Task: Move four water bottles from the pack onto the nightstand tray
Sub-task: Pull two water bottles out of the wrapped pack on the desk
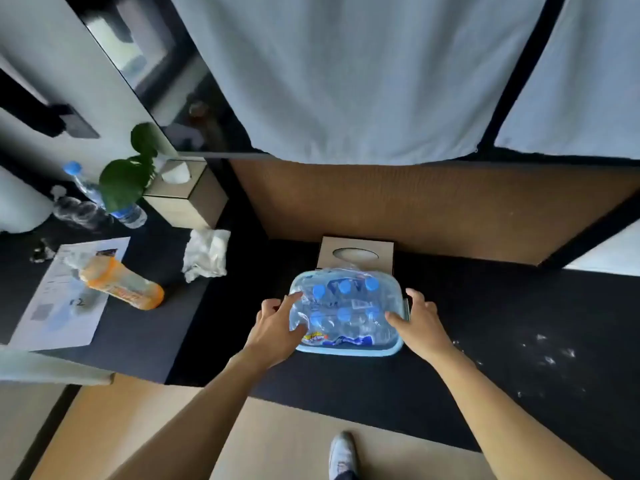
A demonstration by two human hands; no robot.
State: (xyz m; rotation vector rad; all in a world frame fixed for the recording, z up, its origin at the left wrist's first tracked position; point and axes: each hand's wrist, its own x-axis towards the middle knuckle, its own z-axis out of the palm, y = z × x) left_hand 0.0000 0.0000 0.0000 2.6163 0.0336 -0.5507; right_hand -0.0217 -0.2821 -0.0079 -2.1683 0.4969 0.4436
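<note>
Blue-capped bottles in shrink-wrapped pack (pixel 346 313) (six caps visible) on dark desk (pixel 485 341) | left hand (pixel 277 330) fingers spread on pack's left side, unclenched | right hand (pixel 419 323) resting open against right edge | wooden tissue box (pixel 356 254) just behind.

Hotel-type bedroom: white curtains (pixel 356 74) beyond the hands, tissue box (pixel 187 195) and plant (pixel 124 181) on dark table (pixel 145 327) to their left.
</note>
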